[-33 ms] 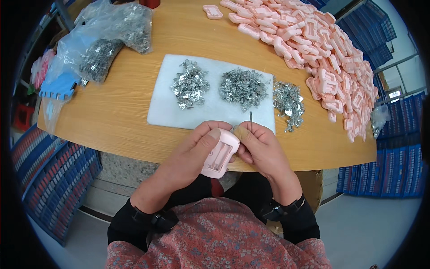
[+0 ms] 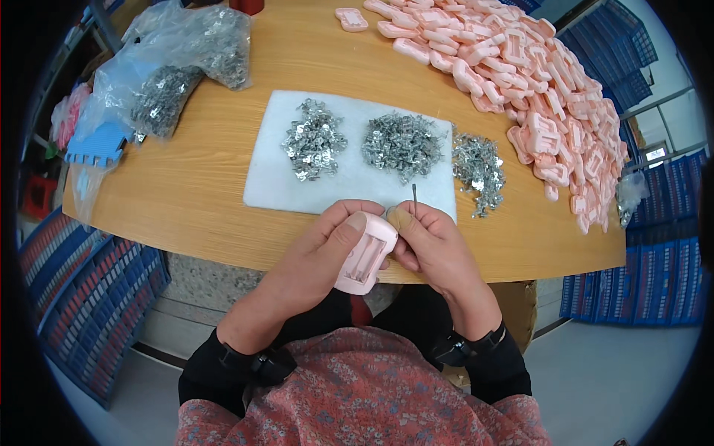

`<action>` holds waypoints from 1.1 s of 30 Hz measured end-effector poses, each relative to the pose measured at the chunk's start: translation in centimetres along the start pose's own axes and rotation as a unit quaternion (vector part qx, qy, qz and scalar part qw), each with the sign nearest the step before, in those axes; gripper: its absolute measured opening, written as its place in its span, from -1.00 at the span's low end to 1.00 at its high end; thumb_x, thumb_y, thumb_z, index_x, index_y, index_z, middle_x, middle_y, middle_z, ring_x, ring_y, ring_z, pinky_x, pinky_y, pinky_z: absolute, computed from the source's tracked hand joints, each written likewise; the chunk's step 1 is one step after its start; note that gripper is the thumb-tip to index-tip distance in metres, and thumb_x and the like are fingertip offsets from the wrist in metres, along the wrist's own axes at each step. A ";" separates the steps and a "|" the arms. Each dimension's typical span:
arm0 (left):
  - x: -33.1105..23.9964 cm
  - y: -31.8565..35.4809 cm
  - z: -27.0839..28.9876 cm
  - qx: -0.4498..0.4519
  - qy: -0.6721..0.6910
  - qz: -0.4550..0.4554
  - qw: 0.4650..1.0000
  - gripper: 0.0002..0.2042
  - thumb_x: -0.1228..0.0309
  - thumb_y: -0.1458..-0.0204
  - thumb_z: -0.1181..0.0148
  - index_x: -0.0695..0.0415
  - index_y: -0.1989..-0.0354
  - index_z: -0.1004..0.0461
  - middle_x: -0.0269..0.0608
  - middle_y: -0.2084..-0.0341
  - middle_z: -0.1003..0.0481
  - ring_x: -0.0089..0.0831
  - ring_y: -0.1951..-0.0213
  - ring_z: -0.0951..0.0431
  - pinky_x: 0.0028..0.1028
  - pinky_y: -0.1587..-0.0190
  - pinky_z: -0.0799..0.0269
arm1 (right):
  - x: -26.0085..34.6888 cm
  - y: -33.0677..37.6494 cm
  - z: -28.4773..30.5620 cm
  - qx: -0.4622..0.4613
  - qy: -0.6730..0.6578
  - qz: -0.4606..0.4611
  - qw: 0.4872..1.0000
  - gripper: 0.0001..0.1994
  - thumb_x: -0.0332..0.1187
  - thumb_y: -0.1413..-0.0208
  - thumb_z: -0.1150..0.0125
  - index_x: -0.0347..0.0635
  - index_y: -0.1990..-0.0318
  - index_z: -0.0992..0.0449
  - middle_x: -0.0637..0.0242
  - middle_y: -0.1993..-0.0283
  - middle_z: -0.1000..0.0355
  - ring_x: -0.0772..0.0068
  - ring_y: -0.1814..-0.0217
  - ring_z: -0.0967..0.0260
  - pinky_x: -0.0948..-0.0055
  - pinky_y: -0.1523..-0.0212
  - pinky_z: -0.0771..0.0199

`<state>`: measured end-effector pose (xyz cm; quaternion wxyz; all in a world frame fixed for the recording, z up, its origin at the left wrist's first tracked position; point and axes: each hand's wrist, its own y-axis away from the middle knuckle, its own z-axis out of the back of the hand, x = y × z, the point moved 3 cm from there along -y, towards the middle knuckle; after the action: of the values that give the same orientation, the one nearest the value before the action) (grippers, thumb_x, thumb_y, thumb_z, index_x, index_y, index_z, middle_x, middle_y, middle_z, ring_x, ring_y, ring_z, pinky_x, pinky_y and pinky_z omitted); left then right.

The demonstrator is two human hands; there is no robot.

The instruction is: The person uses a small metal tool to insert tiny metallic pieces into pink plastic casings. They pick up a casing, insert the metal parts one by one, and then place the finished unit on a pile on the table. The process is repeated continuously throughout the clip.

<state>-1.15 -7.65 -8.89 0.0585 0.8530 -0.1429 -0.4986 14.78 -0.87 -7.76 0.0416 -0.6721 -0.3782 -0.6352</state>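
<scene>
Pink casing gripped between two hands at the near table edge

Both forearms reach in from the near side, in black sleeves, and the hands meet at the pink casing (image 2: 374,273). The left hand (image 2: 316,256) clamps its left side, thumb laid over the front, wrist bent inward. The casing is tilted, its long recess facing up toward the wearer. The right hand (image 2: 440,249) pinches a thin dark rod (image 2: 415,195) that stands up past the fingers, and its fingertips close in at the casing's far right corner. What lies between the fingertips there is covered, as are most of the left fingers, and the rod's lower end is hidden in the grip.

At left and right, below table height, blue trays (image 2: 104,312) show rows of pale and reddish bits, too small to make out.

Beyond the hands, a white mat (image 2: 268,182) bears two heaps of small silvery metal pieces (image 2: 314,141); a third heap lies along its right edge.

Far left, a clear plastic bag (image 2: 104,93) holds more such pieces, its folds blurring them. Far right rises a large pile of pink casings (image 2: 513,74). A red object (image 2: 247,6) is cut off at the far edge.
</scene>
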 end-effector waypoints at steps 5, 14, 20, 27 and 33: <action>0.9 -0.4 -0.2 -0.018 0.007 -0.006 1.000 -0.67 0.23 -0.38 0.19 0.18 -0.14 -0.30 -0.13 0.19 -0.53 -0.40 0.27 -0.62 -0.45 0.21 -0.58 | -0.6 0.1 -0.3 -0.004 -0.013 0.043 0.999 -0.72 -0.17 -0.36 -0.06 -0.23 0.23 -0.45 0.55 0.53 -0.29 0.80 0.57 -0.09 0.69 0.57 -0.07; 0.6 -0.2 -0.3 -0.045 -0.212 -0.099 0.971 -0.63 0.40 -0.28 0.02 0.27 -0.21 -0.29 -0.14 0.18 -0.48 -0.47 0.22 -0.53 -0.49 0.22 -0.48 | -1.0 0.1 0.8 0.005 0.060 0.050 0.997 -0.71 -0.17 -0.36 -0.05 -0.24 0.25 -0.47 0.55 0.54 -0.28 0.79 0.57 -0.09 0.67 0.58 -0.10; -1.5 -0.3 -1.1 -0.020 -0.452 -0.189 0.871 -0.61 0.52 -0.15 -0.09 0.26 -0.18 -0.36 -0.09 0.29 -0.43 -0.38 0.32 -0.50 -0.45 0.30 -0.44 | -1.4 0.2 1.0 -0.004 0.051 0.043 0.998 -0.72 -0.19 -0.37 -0.03 -0.24 0.26 -0.46 0.53 0.54 -0.28 0.78 0.58 -0.10 0.67 0.60 -0.10; -1.8 -0.4 -1.8 -0.003 -0.514 -0.217 0.830 -0.67 0.54 -0.12 -0.06 0.29 -0.08 -0.37 0.07 0.28 -0.44 -0.06 0.33 -0.50 -0.23 0.26 -0.46 | -1.4 0.5 0.9 -0.005 0.040 0.045 0.998 -0.73 -0.20 -0.39 0.01 -0.23 0.22 -0.45 0.53 0.54 -0.29 0.77 0.58 -0.11 0.68 0.60 -0.10; -0.1 -0.7 0.6 0.009 0.015 0.037 0.999 -0.70 0.41 -0.25 0.12 0.23 -0.10 -0.33 -0.12 0.27 -0.49 -0.39 0.44 -0.53 -0.41 0.42 -0.47 | 0.2 1.9 -0.7 -0.036 0.005 0.095 0.995 -0.75 -0.22 -0.39 0.03 -0.25 0.10 -0.42 0.51 0.49 -0.31 0.76 0.55 -0.15 0.66 0.56 -0.16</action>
<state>-1.62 -6.87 -9.30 0.0715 0.8551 -0.1779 -0.4816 15.23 -2.53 -6.69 0.0795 -0.7031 -0.2894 -0.6446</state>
